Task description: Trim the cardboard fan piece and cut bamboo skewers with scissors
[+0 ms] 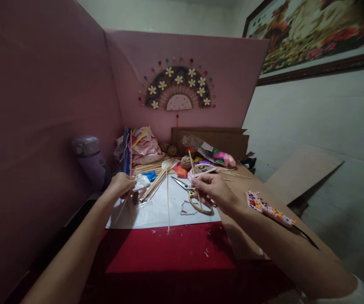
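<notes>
At far left of the frame, purple flask stands close against the pink board; I judge it is parked there to keep it off the work surface. Left hand: fingers curled shut round a few thin sticks, which slant down and left from the fist over the white sheet. Grip sits near their upper ends, probably so the lengths hang free and apart from the loose bundle fanned out just right of that hand. Lone stick lies straight down mid-sheet, its lower end on the red cloth. Scissors, blades parted, rest on the sheet directly under my right hand, handy by my reading. Right hand: thumb and forefinger pinched together on one upright stick, held low on its shaft so the tip stands clear, pointing toward the twine ball behind. Other fingers loosely bent; whether they touch the scissors, cannot tell. Right of centre, beaded strip lies on the cardboard beside my forearm, well apart from the sticks.
</notes>
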The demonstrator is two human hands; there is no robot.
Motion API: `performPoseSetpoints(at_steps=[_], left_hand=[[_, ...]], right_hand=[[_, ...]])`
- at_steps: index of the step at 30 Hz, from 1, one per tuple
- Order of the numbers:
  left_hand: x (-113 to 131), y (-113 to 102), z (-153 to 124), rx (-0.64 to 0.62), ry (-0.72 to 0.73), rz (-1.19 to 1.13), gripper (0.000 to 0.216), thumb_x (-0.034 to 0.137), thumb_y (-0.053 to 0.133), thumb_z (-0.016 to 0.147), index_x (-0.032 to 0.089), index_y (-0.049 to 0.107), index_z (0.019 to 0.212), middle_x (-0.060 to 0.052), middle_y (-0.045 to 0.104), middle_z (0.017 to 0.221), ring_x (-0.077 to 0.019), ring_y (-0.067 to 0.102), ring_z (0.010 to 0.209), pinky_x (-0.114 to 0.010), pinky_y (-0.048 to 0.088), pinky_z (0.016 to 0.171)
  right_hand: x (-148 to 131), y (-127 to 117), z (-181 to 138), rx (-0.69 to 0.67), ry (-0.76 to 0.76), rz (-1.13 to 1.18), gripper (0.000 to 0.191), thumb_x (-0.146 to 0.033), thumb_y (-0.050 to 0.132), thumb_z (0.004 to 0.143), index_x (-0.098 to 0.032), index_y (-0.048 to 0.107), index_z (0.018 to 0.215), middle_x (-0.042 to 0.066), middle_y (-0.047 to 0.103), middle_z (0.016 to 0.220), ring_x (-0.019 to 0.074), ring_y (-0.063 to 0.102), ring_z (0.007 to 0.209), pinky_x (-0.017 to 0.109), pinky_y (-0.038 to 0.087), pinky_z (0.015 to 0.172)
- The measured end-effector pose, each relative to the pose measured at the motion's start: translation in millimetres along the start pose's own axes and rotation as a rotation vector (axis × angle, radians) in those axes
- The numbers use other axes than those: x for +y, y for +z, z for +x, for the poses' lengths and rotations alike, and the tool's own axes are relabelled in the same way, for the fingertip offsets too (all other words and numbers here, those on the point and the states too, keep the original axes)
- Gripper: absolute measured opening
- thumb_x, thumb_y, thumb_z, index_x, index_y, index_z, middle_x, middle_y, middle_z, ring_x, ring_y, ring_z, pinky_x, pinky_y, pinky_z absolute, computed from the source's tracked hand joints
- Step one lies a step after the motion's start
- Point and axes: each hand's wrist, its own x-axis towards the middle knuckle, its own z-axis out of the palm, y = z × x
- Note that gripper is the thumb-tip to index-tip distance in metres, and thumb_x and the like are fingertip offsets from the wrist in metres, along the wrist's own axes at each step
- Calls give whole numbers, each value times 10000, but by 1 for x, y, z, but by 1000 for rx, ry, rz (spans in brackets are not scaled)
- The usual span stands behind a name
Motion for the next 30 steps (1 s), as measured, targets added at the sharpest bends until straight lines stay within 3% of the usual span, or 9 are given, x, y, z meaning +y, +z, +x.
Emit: performPoseSetpoints(at_steps=[6, 11, 14, 17, 19, 22, 25, 27, 30], left_hand=[[-12, -1, 5, 121, -75, 233, 212, 219, 597, 639, 140, 580, 444, -146, 572, 440, -316, 632, 593, -314, 407, 501], [-16, -4, 6, 169, -50, 316, 234, 241, 564, 703, 134, 596, 497, -151, 594, 490, -314, 628, 643, -325, 418, 554], [-7, -3, 3, 205, -12, 320, 160, 217, 544, 712, 126, 650, 635, -174, 655, 648, -328, 626, 714, -347, 412, 588], [15, 12, -1, 177, 89, 277, 163, 193, 552, 696, 176, 684, 791, -136, 688, 827, -295, 620, 823, -328, 403, 642], [33, 31, -3, 101, 169, 227, 127, 235, 561, 707, 185, 677, 724, -92, 688, 750, -237, 629, 774, -283, 401, 642], [54, 64, -6, 4, 196, 180, 281, 410, 615, 668, 168, 594, 527, -110, 653, 618, -254, 631, 677, -297, 401, 590], [62, 87, -9, -30, 171, 133, 261, 336, 723, 534, 171, 528, 483, -140, 657, 634, -282, 638, 700, -301, 405, 565], [65, 91, -11, -56, 154, 82, 244, 230, 723, 510, 175, 491, 460, -116, 636, 558, -248, 629, 609, -277, 394, 509], [70, 81, -16, -125, 165, -40, 235, 191, 661, 587, 174, 465, 458, -48, 558, 408, -152, 523, 378, -228, 327, 387]], right_hand=[[4, -27, 18, 95, -56, 82, 354, -449, 682, 670, -122, 547, 660, 10, 595, 540, 42, 447, 333, 125, 270, 271], [13, -39, 27, 122, -71, 114, 381, -475, 700, 646, -120, 561, 645, 15, 591, 523, 40, 432, 322, 125, 279, 266], [22, -41, 30, 134, -107, 126, 380, -483, 689, 663, -123, 567, 666, 6, 582, 517, 41, 430, 325, 128, 280, 272], [31, -42, 32, 151, -126, 115, 364, -469, 679, 684, -122, 569, 682, 1, 575, 516, 40, 422, 332, 129, 269, 283], [36, -41, 32, 145, -128, 95, 357, -460, 668, 703, -116, 575, 688, 3, 574, 519, 37, 418, 335, 131, 263, 291], [43, -41, 31, 107, -132, 69, 353, -455, 647, 731, -109, 585, 703, 5, 572, 524, 35, 414, 339, 132, 258, 299], [48, -41, 31, 76, -127, 58, 353, -460, 616, 764, -108, 594, 745, -1, 564, 527, 34, 410, 342, 128, 254, 299], [50, -41, 30, 64, -120, 56, 352, -462, 605, 776, -110, 599, 773, -4, 561, 532, 34, 416, 346, 124, 260, 298], [48, -41, 28, 46, -113, 58, 353, -469, 602, 774, -117, 589, 789, -4, 568, 546, 39, 436, 349, 121, 273, 290]])
